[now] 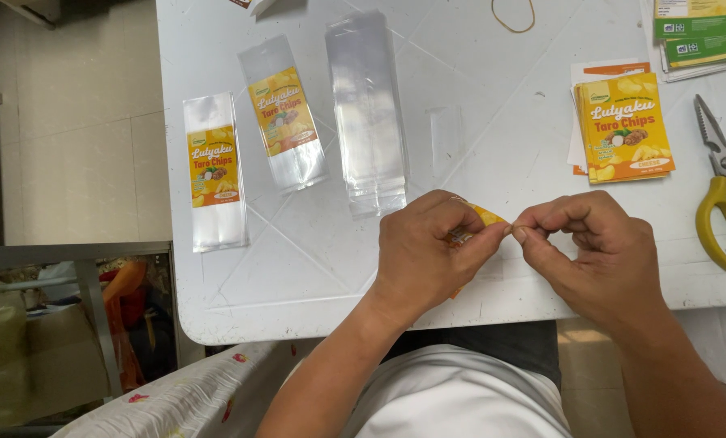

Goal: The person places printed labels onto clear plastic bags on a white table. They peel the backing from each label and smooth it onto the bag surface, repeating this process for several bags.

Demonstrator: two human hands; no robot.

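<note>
Hands meet just above the near edge of the white desk (314, 268): our left hand (424, 251) is curled closed around a small yellow-orange sticker label (488, 216), while our right hand (598, 243) pinches its free corner between thumb and forefinger, a grip that suits picking at a thin edge. The label sits between the two sets of fingertips, mostly hidden by the left fingers. Laid out ahead on the left are two clear plastic bags already bearing labels (214, 172) (285, 113), and beside them a stack of unlabelled clear bags (369, 113), all within easy reach. To the right lies a pile of matching yellow labels (625, 127), placed beside the working hand, with yellow-handled scissors (724, 195) at the desk's right edge. A rubber band (514, 16) and green cards (700, 32) rest at the far side.
</note>
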